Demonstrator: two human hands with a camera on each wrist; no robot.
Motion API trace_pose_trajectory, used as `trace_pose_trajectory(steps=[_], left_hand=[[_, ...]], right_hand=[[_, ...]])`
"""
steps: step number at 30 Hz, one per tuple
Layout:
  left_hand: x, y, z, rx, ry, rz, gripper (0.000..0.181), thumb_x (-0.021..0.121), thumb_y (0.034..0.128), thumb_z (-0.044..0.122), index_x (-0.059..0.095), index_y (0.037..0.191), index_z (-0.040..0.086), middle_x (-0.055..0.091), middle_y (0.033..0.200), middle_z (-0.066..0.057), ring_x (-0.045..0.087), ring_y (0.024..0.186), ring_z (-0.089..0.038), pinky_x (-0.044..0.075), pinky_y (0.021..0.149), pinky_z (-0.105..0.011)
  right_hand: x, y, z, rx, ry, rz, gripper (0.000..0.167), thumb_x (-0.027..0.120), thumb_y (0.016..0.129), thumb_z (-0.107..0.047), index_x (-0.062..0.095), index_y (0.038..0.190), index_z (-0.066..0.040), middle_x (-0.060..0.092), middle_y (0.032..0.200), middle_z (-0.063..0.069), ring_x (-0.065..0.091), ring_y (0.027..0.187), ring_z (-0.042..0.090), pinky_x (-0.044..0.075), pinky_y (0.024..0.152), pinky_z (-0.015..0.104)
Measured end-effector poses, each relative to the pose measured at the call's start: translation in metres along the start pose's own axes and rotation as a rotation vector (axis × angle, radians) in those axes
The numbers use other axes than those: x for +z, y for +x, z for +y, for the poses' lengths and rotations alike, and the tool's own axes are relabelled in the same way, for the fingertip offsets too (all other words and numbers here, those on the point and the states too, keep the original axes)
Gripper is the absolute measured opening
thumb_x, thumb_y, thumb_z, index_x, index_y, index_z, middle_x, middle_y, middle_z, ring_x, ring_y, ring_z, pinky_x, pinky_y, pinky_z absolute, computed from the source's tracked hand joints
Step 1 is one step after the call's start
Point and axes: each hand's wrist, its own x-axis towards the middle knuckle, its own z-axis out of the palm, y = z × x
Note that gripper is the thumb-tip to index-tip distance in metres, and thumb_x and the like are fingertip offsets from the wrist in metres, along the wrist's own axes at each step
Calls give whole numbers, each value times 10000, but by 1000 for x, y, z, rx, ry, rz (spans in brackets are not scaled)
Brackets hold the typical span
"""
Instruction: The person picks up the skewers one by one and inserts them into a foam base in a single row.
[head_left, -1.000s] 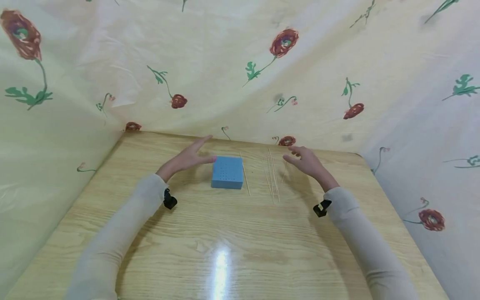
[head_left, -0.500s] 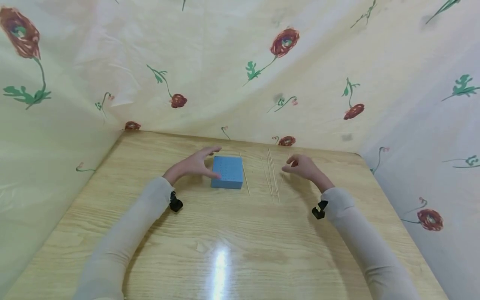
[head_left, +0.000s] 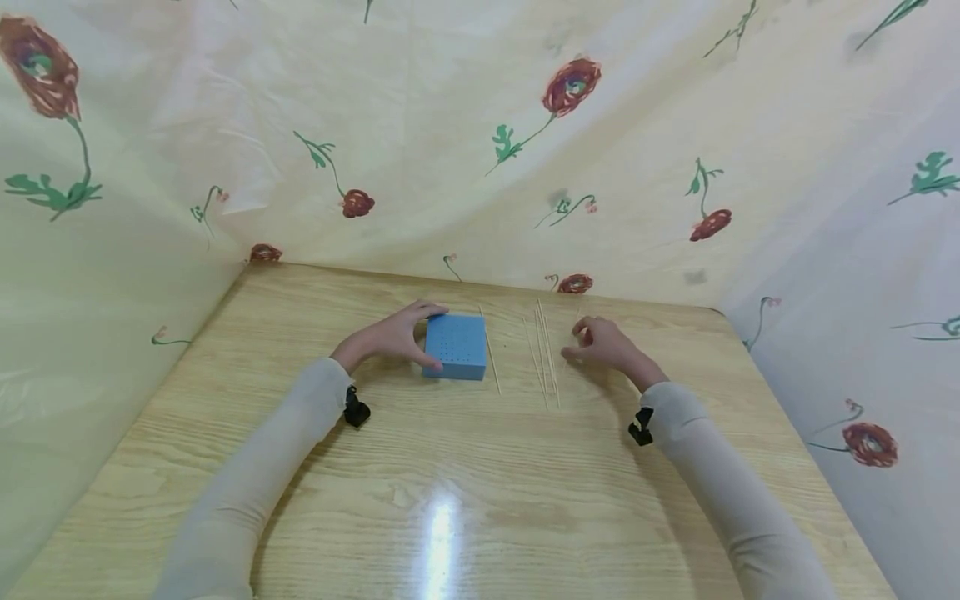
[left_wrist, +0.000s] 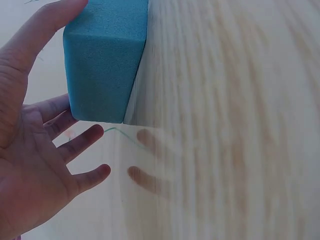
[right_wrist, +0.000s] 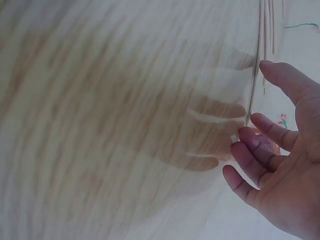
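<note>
L sleeve [head_left: 262,467], w/ a small black device [head_left: 356,408] at the wrist, comes in from bottom L & leads to the L hand [head_left: 386,336], which is clamped on the blue block [head_left: 459,342]: thumb at near L corner, fingers round the back edge, the rest spread. Block sits flat on the wood-grain table [head_left: 525,500], approx. mid-width, small dark holes in its top, mostly toward L & near edge. Just R of it, one loose stick [head_left: 492,358], then a group of thin sticks [head_left: 548,350], all running roughly front to back. Next, a lone stick [right_wrist: 256,72] by the R hand [head_left: 606,346], whose thumb & index are apart, other fingers loosely bent; R wrist view's hazy, so can't say if the tips touch it. Then a 2nd black device [head_left: 641,426], R sleeve [head_left: 723,483] & flowered sheet [head_left: 840,275], which also runs along back & L.
</note>
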Motion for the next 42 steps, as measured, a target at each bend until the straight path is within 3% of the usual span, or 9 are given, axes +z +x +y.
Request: trace_pose_trajectory(steps=[12,22,29,42], left_hand=[[3,4,-5,-6,-2,7,1017,914,758,314,360,1576,75,323,1591,-128,302,1491,-338,287,1206,-566],[-3,3,0,-10,53,-17,1028,916,749,384,379,1566,65,360,1561,-145,339,1468,-352,312,1195,-562],[-5,0,2,-14,68,-26,1036,923,742,381,383,1558,42,366,1551,-158,344,1464,-365,314,1193,-562],[-4,2,1,-18,37,-32,1023,918,754,366,371,1566,68,379,1518,-137,375,1432,-332,333,1187,-536]], right_hand=[[-1,-1,6,-55,14,9,365,711,937,-164,637,1204,74,617,1058,217,559,979,321,467,871,471],[-4,7,6,15,47,-6,255,650,952,-127,659,1164,15,618,1043,160,539,952,275,452,843,396],[-6,15,4,-47,46,36,177,646,930,-61,686,1062,50,668,945,173,589,880,269,475,808,383],[-9,12,9,2,23,39,151,629,909,3,708,1030,49,699,982,194,630,918,297,505,858,443]])
